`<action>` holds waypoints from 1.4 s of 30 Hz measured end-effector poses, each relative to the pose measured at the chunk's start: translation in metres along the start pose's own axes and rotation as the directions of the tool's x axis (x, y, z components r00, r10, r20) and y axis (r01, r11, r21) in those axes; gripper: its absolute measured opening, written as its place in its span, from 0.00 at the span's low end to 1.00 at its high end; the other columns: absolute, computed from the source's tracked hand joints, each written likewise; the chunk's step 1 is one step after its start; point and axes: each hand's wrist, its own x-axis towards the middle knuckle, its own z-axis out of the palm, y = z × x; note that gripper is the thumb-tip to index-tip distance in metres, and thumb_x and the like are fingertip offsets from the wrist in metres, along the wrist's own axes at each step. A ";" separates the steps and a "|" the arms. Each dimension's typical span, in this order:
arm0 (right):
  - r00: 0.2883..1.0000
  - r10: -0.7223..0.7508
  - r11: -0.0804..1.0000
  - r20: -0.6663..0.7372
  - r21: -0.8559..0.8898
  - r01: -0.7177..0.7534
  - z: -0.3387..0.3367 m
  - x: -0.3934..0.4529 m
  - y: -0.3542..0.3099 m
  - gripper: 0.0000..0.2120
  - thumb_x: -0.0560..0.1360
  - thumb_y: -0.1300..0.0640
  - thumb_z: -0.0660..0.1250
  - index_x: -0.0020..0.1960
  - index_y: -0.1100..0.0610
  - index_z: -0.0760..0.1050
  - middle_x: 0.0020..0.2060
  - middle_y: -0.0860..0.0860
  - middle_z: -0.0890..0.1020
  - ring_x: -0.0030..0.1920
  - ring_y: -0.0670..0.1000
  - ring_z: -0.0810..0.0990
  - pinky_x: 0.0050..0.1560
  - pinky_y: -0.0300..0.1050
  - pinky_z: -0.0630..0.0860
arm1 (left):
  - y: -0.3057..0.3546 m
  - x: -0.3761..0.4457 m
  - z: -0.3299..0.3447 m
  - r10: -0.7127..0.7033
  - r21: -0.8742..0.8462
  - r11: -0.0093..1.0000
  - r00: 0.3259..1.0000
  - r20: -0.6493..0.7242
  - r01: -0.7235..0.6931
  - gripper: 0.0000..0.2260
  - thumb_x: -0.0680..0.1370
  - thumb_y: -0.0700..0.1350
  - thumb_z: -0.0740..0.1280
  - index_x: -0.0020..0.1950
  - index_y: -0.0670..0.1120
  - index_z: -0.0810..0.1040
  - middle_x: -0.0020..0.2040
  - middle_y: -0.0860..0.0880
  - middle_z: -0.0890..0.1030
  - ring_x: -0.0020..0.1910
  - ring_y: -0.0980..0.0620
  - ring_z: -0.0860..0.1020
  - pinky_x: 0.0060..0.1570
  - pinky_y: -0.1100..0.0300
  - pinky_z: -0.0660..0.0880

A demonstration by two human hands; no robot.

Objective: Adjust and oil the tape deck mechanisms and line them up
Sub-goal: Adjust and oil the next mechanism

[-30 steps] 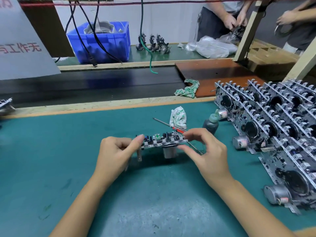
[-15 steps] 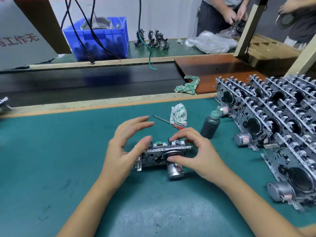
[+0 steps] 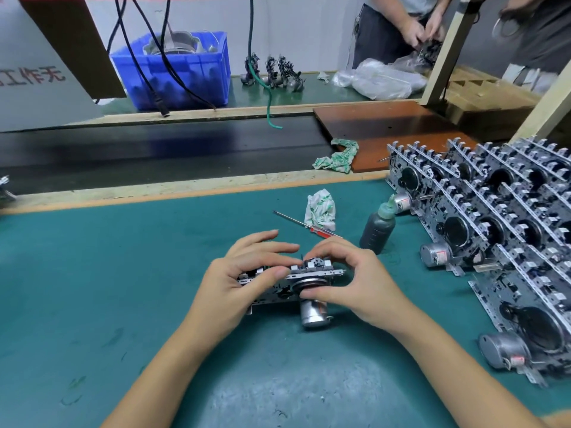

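My left hand (image 3: 238, 282) holds tape deck mechanism (image 3: 287, 284), thumb on top edge | my right hand (image 3: 355, 284) pinches its right end | oil bottle (image 3: 377, 230) near, upright

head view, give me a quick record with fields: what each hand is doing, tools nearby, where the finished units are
left hand: grips the left end of the tape deck mechanism
right hand: grip on its right end, thumb at the round wheel
tools: screwdriver, oil bottle, rag, all lying untouched behind the hands
finished units: rows of mechanisms at right
surface: green mat
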 end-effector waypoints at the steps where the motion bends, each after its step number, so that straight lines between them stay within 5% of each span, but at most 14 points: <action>1: 1.000 -0.006 1.000 -0.001 -0.010 0.006 -0.001 0.001 0.000 0.17 0.60 0.55 0.80 0.44 0.44 0.78 0.43 0.39 0.79 0.51 0.45 0.77 0.57 0.41 0.71 | 0.000 0.001 -0.001 0.004 0.002 1.000 1.000 0.007 -0.004 0.09 0.73 0.43 0.67 0.44 0.54 0.85 0.52 0.61 0.83 0.65 0.60 0.71 0.62 0.69 0.66; 18: 1.000 -0.026 0.999 -0.010 0.021 0.027 0.001 0.000 0.001 0.15 0.63 0.57 0.79 0.44 0.46 0.78 0.43 0.41 0.79 0.48 0.41 0.78 0.53 0.36 0.70 | 0.000 0.000 0.005 0.024 0.015 1.000 0.996 -0.083 -0.023 0.10 0.73 0.45 0.67 0.49 0.57 0.84 0.50 0.60 0.83 0.63 0.58 0.74 0.61 0.67 0.68; 23: 0.895 -0.407 0.861 -0.181 -0.403 0.310 -0.004 -0.010 0.002 0.19 0.67 0.45 0.74 0.56 0.48 0.76 0.47 0.41 0.79 0.50 0.44 0.77 0.54 0.44 0.72 | 0.000 0.001 0.006 0.020 -0.007 1.000 0.995 -0.096 -0.021 0.08 0.72 0.43 0.68 0.45 0.53 0.84 0.49 0.59 0.84 0.61 0.59 0.75 0.59 0.68 0.70; 26: 0.786 -0.585 0.738 -0.203 -0.534 0.412 -0.011 -0.012 0.007 0.13 0.70 0.48 0.73 0.48 0.56 0.82 0.41 0.45 0.82 0.44 0.47 0.77 0.46 0.47 0.74 | 0.000 0.001 0.006 0.019 -0.030 0.999 0.995 -0.101 -0.022 0.08 0.72 0.42 0.68 0.45 0.52 0.84 0.48 0.58 0.84 0.60 0.59 0.76 0.57 0.69 0.70; 29: 0.759 -0.630 0.682 -0.164 -0.584 0.440 -0.010 -0.011 0.010 0.10 0.70 0.52 0.74 0.44 0.58 0.82 0.37 0.47 0.82 0.40 0.49 0.77 0.41 0.48 0.75 | -0.001 0.001 0.007 0.030 -0.030 0.999 0.994 -0.110 -0.033 0.08 0.72 0.42 0.68 0.44 0.53 0.85 0.47 0.58 0.84 0.59 0.59 0.77 0.57 0.69 0.70; 38: 0.813 -0.560 0.754 -0.157 -0.504 0.422 -0.005 -0.013 0.011 0.14 0.68 0.49 0.73 0.50 0.51 0.74 0.43 0.48 0.80 0.46 0.48 0.76 0.46 0.48 0.75 | -0.001 0.001 0.007 0.040 -0.017 0.999 0.993 -0.110 -0.042 0.08 0.72 0.41 0.68 0.45 0.51 0.84 0.47 0.58 0.85 0.57 0.58 0.77 0.57 0.69 0.70; 42: 0.963 -0.200 0.970 -0.180 -0.175 0.169 0.001 -0.014 0.007 0.23 0.64 0.45 0.73 0.57 0.42 0.71 0.50 0.39 0.76 0.56 0.45 0.75 0.57 0.32 0.66 | 0.000 0.000 0.007 0.039 -0.013 0.999 0.994 -0.105 -0.040 0.07 0.72 0.41 0.68 0.45 0.51 0.84 0.46 0.58 0.85 0.57 0.59 0.77 0.56 0.69 0.70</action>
